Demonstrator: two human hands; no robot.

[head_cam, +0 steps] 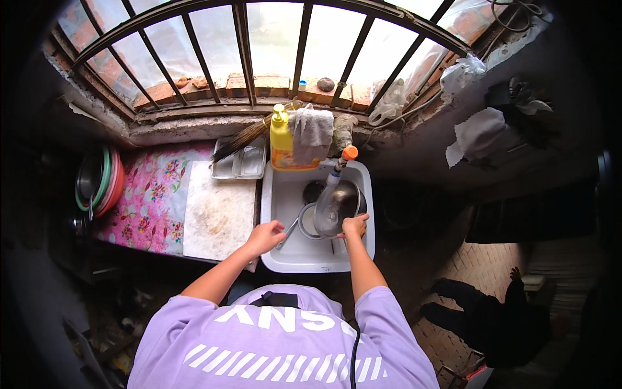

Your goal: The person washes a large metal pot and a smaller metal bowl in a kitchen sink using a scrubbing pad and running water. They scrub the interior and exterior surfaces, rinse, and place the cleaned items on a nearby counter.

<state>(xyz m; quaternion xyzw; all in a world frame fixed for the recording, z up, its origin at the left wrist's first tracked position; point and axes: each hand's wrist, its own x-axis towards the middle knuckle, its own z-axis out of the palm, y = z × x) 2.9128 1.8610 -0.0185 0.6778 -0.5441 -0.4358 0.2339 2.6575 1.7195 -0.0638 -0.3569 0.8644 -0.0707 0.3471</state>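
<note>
My right hand (354, 226) grips the near rim of a metal pot (346, 198), tilted in the right half of a white sink (272, 262). A clear bottle-like piece (328, 206) hangs from the tap with the orange handle (350, 152), in front of the pot. My left hand (267, 237) is held over the sink's left rim with its fingers apart and nothing in it. Close to it a metal utensil (290, 231) leans in the sink. A small round bowl (308, 221) with whitish contents stands left of the pot, and a dark round thing (313, 191) lies behind it.
Left of the sink lies a stained white board (218, 214) on a floral cloth (155, 199). Behind stand a divided tray (248, 163), a straw brush (243, 141) and a yellow pump bottle (280, 133) beside a grey cloth (312, 131). Stacked basins (104, 180) stand far left. Another person (495, 321) is at lower right.
</note>
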